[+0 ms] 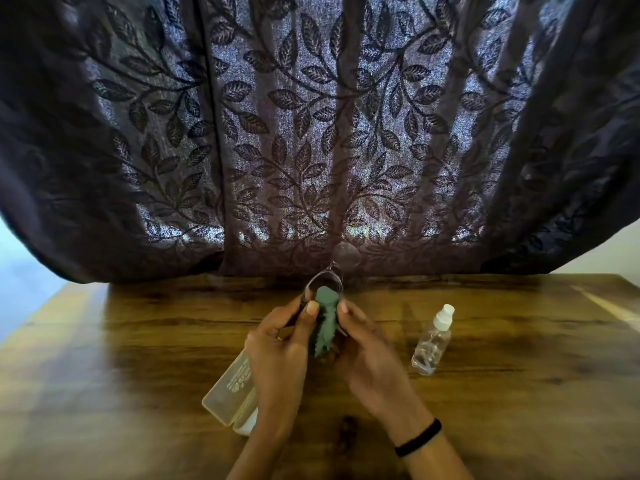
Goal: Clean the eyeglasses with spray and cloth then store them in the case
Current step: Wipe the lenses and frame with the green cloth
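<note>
Left hand [277,344] grips the eyeglasses [325,277] while right hand [367,344] apparently pinches the green cloth [325,323] against them

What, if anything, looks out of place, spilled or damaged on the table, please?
Nothing stands out. The spray bottle stands upright on the table with no puddle visible. The case lies flat by the left hand, which holds the eyeglasses. The right hand holds the green cloth against a lens.
</note>
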A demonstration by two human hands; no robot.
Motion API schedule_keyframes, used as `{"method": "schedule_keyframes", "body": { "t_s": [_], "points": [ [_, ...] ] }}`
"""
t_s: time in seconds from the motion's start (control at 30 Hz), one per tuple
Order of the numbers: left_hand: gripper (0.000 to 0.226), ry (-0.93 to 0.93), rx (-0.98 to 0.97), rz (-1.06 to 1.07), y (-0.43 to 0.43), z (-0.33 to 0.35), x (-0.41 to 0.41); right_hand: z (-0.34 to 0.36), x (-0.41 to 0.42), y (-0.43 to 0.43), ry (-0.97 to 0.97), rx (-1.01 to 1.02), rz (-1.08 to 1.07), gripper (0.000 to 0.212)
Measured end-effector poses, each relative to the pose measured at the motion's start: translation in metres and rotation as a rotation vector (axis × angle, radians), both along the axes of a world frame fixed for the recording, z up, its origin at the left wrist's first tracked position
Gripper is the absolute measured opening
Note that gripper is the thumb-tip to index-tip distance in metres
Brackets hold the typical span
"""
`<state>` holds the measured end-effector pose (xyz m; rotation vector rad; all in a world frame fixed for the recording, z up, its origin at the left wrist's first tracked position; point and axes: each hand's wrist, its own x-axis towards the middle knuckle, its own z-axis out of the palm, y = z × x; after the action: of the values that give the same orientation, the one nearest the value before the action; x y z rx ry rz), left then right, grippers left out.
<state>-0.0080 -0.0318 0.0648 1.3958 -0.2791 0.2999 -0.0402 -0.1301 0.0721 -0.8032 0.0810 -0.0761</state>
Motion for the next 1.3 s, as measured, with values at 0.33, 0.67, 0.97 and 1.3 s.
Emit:
{"method": "schedule_keyframes", "body": {
  "t_s": [0.33,0.67,0.97,1.3],
  "points": [
    [0.018,0.049,-0.059,0.003,0.004,-0.005,0.002,-0.007,0.005,-0.017,-0.015,0.106,-0.157,0.019],
    [0.017,0.026,-0.029,0.02,0.001,-0.006,0.003,0.024,0.01,-0.018,-0.245,-1.144,-0.487,0.016],
    [0.019,0.015,0.005,0.074,0.005,-0.006,0.009,0.015,-0.005,-0.003,-0.242,-1.131,-0.313,0.018],
    [0.018,-0.017,0.005,0.043,0.0,-0.01,0.007,0.009,0.005,-0.018,0.158,0.021,-0.134,0.017]
  ]
}}
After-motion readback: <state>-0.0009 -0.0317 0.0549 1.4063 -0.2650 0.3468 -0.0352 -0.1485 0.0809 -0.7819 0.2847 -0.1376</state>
